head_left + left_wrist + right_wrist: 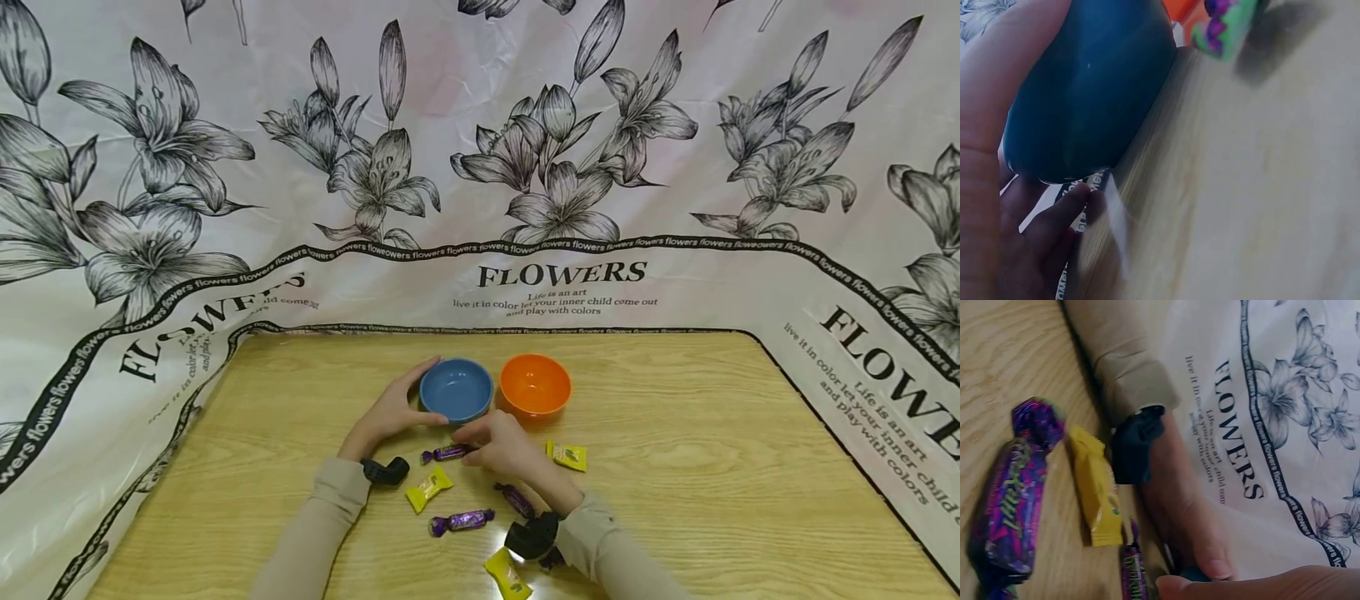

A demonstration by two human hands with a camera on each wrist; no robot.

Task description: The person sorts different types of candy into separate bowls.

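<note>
My left hand point(392, 414) grips a blue bowl point(457, 391), thumb on its near side and fingers round the left. In the left wrist view the bowl's outer wall point(1091, 87) fills the upper left. Close in front of the bowl, my right hand point(504, 450) has its index finger and thumb on either side of a purple-wrapped candy point(448, 452). Whether they pinch it is hidden. That candy point(1134, 572) also shows low in the right wrist view, beside a right fingertip. An orange bowl point(535, 385) stands right of the blue one.
A yellow-wrapped candy point(430, 489) lies near the left wrist, another point(567, 456) below the orange bowl and a third point(507, 575) at the near edge. Purple candies point(462, 522) lie around the right forearm. Flower-printed cloth point(562, 287) walls the wooden table point(712, 458).
</note>
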